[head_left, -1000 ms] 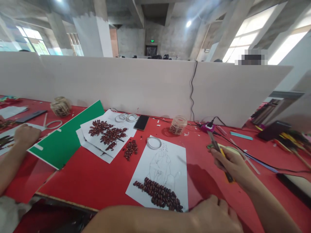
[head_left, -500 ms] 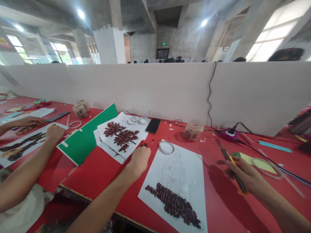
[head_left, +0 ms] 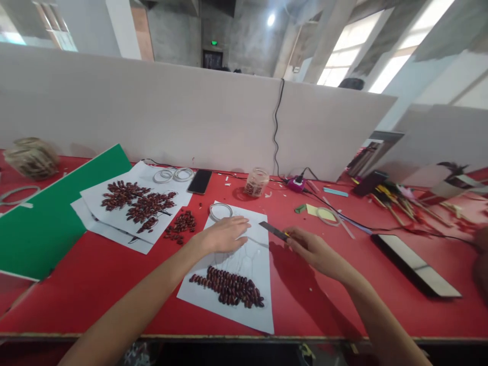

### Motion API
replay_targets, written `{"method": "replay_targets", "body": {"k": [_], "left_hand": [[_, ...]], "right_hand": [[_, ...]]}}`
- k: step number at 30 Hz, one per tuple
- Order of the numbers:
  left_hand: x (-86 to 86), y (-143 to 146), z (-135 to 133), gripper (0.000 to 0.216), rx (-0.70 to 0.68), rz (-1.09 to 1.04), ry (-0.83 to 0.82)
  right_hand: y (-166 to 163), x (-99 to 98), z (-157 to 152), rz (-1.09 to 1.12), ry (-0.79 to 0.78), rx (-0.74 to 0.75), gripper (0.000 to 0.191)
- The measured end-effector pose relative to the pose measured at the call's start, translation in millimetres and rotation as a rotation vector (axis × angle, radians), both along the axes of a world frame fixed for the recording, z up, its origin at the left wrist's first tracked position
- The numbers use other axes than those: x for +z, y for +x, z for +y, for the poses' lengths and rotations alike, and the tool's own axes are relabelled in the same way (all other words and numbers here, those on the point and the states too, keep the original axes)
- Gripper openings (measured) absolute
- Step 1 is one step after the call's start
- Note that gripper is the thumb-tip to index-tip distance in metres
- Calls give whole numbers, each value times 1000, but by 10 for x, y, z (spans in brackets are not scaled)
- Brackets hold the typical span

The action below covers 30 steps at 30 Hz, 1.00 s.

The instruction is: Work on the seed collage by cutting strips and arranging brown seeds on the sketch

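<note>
Fingers stretched out, my left hand (head_left: 227,235) lies over the upper part of a white sheet of paper (head_left: 244,320). A pencil drawing on the sheet is partly hidden under it. Rows of dark red beans (head_left: 232,287) cover the drawing's lower part. To the right of the sheet, my right hand (head_left: 310,249) grips a utility knife (head_left: 275,232) with a yellow and black handle. Its long grey blade points left towards the sheet's edge, near my left fingertips. A loose heap of beans (head_left: 182,226) lies left of the sheet.
Further left are a paper with a bean tree (head_left: 147,244) and a green board (head_left: 34,234). A phone (head_left: 200,181), a glass jar (head_left: 256,183) and a purple power socket (head_left: 296,184) stand along the white partition (head_left: 171,112). A black-edged panel (head_left: 417,264) lies right.
The view has turned right. My left hand has left the bean heap and moved right, opening flat over the sheet. The knife has come closer to the sheet, its blade now pointing left.
</note>
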<state>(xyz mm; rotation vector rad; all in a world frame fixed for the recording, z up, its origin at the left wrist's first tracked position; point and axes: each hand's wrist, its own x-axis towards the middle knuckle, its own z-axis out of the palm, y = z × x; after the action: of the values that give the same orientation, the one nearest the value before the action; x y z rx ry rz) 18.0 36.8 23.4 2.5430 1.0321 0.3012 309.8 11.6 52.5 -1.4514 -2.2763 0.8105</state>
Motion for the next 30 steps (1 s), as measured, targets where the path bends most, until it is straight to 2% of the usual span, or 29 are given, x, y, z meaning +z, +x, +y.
{"method": "replay_targets", "body": {"k": [4,8,12,16,18,22,30], "left_hand": [[-298,150,75,61,-31,59,-40],[-435,104,70,64,-27,92,13],[-427,49,65,65,-22,98,-4],[-352,84,89,63,15,78,-43],[-310,116,106,60,40,62,-51],[-258,186,122,55,95,21,-44],[-301,276,96,65,143,11,-51]], "right_hand": [[56,-76,-134,-101,-8,-20,39],[89,-173,-203,-183,5,-42,37],[64,-260,-288,-256,115,-7,35],[66,-353,-361,-346,418,86,35],[86,-396,-384,-387,514,169,36],[131,-459,-428,-441,610,254,36],[122,-500,-586,-498,674,243,38]]}}
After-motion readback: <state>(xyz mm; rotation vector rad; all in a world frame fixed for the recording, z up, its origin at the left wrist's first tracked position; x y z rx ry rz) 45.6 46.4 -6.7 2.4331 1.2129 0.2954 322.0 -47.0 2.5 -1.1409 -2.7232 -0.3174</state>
